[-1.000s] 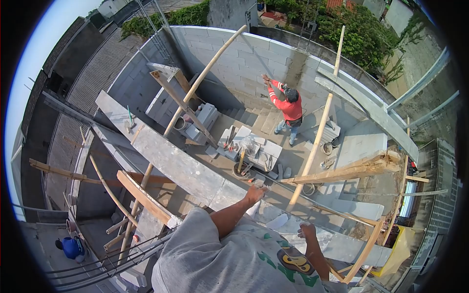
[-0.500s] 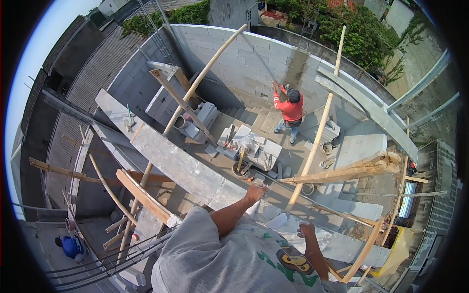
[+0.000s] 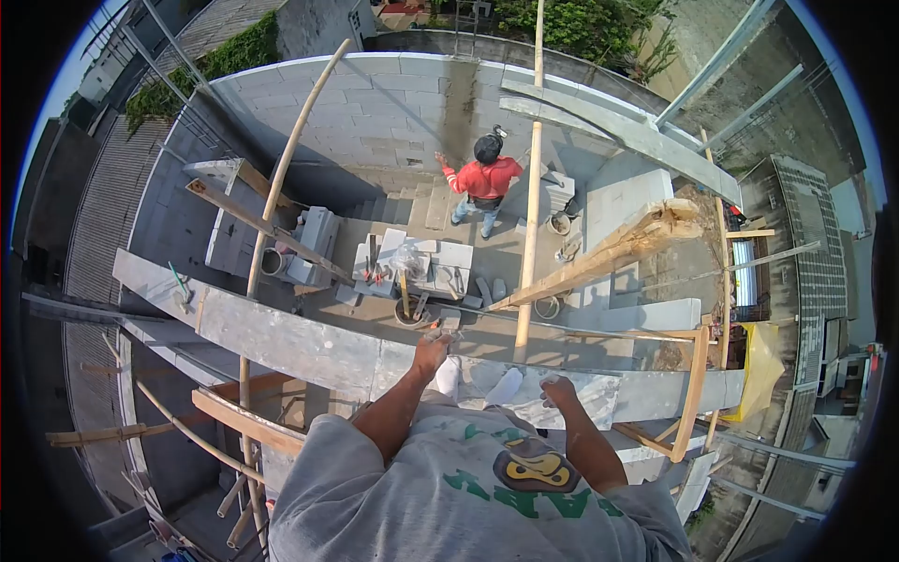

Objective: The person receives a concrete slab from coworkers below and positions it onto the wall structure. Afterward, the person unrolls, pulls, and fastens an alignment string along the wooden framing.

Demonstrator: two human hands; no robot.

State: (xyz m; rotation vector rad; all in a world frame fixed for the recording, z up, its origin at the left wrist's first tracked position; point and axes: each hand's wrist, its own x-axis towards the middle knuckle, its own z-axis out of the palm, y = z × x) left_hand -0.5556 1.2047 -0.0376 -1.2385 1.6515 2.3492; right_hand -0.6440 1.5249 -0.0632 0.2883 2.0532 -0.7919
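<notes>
Both hands rest on the beam [image 3: 309, 342]: the left hand [image 3: 431, 354] at its far edge, the right hand [image 3: 559, 391] to the right at its near edge. Beyond and below, blocks [image 3: 417, 267] lie on the floor [image 3: 506, 253]; behind them a person [image 3: 484, 183] stands at the wall [image 3: 375, 103].

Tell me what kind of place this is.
Most likely a building site, seen from high up on a wall. A block wall encloses the floor below, bamboo poles prop the structure, and loose blocks lie near a person in red.
</notes>
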